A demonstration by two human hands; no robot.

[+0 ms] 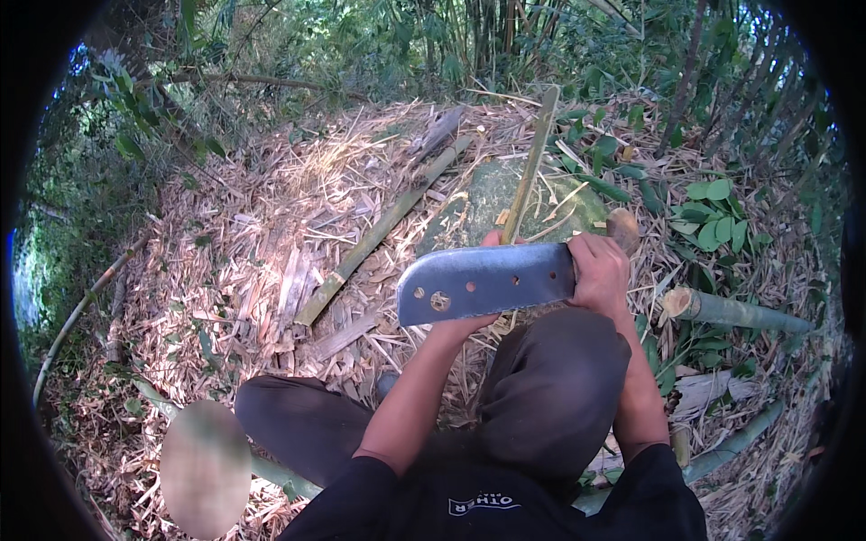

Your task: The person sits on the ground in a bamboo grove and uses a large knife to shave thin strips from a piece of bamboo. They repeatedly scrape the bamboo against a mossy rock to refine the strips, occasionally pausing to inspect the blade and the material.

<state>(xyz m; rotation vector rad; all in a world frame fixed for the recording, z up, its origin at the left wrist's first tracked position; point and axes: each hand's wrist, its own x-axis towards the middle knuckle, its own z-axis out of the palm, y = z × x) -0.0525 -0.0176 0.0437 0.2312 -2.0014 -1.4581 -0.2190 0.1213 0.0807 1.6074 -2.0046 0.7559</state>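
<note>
My right hand (598,270) is wrapped round the handle of a broad cleaver (487,287), whose rounded wooden end (622,227) sticks out past the fist. The dark blade has a row of holes and points left, across the front of my left hand (492,238). Behind the blade, my left hand is closed round the lower part of a split bamboo strip (530,171), which slants up and away. Most of the left fingers are hidden by the steel; only a bit of the hand shows above it, and the wrist below.
A mossy rock (483,198) lies just beyond the strip. Left of it a long bamboo piece (383,234) rests on ground strewn with dry leaves and shavings (244,243). A cut bamboo pole (740,311) lies at right, near green leaves (714,216). My bent knee (559,379) is close below the blade.
</note>
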